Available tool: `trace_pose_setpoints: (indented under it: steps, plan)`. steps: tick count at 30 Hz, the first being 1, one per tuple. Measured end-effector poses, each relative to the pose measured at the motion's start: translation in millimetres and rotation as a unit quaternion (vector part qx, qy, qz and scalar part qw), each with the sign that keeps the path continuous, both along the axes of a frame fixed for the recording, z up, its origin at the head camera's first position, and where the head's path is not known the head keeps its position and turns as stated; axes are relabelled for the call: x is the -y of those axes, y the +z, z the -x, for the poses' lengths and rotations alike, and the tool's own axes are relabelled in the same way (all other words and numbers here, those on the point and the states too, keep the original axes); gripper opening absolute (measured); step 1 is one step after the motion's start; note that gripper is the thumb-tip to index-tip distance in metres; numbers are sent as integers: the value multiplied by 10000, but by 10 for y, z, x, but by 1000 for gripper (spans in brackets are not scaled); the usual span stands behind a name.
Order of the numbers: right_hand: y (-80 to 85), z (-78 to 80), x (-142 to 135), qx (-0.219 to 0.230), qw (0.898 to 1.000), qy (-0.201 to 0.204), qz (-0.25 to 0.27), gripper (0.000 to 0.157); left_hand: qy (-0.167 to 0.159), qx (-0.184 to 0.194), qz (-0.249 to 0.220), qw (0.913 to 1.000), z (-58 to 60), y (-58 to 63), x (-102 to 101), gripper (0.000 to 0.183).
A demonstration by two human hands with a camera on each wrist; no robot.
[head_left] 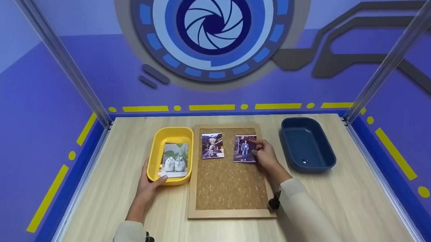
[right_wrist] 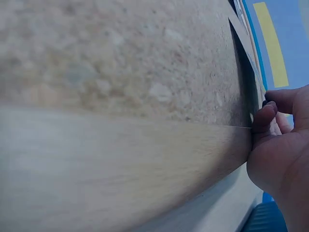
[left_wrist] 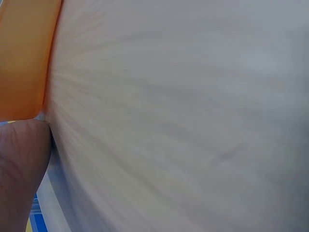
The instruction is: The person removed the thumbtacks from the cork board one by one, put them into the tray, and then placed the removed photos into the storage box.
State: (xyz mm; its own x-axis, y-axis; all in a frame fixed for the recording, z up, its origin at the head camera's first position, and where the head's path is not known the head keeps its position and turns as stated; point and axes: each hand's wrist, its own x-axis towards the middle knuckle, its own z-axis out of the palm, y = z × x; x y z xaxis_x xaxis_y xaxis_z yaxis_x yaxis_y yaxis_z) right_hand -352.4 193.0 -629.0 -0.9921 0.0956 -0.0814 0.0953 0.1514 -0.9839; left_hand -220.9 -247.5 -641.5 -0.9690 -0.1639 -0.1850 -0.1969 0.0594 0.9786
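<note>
My left hand (head_left: 148, 186) grips the near left of a yellow tray (head_left: 152, 151), the thumb over its rim and the fingers along the outer wall. A photo of two white hamsters (head_left: 175, 164) lies in that tray. On the framed corkboard (head_left: 231, 189), my right hand (head_left: 266, 155) holds the right edge of a photo of a standing person (head_left: 244, 149) with thumb and fingers. That photo tilts off the cork in the right wrist view, and a small dark thing (right_wrist: 264, 103) shows between the fingertips. Left of it is another photo (head_left: 212, 146) on the cork.
A dark blue tray (head_left: 297, 141) stands right of the corkboard, with a small shiny thing (head_left: 304, 161) on its floor. The pale wooden table (head_left: 102, 188) is enclosed by purple and blue panels (head_left: 216, 94) at the back and sides.
</note>
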Motion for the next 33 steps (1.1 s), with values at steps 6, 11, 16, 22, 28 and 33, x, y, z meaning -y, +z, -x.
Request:
trace_pose_setpoints:
  steps: [6, 11, 16, 22, 28, 33]
  plan:
    - [77, -86, 53, 175, 9997, 61, 153, 40, 24, 108, 82, 9999, -7, -13, 0, 108]
    - [216, -146, 184, 101, 9991, 146, 386, 44, 35, 111, 76, 9999, -2, -22, -10, 107]
    - [345, -200, 403, -7, 9968, 398, 698, 42, 84, 81, 43, 9999, -8, -19, -19, 105]
    - [427, -251, 719, -284, 9920, 604, 1075, 41, 60, 65, 28, 10000, 12, -34, -18, 105]
    - [474, -304, 989, -289, 9914, 802, 991, 44, 48, -9, 116, 9999, 21, -57, -6, 107]
    - [486, -339, 1215, -327, 9890, 1029, 1009, 43, 115, 0, 157, 9998, -10, -27, -4, 106]
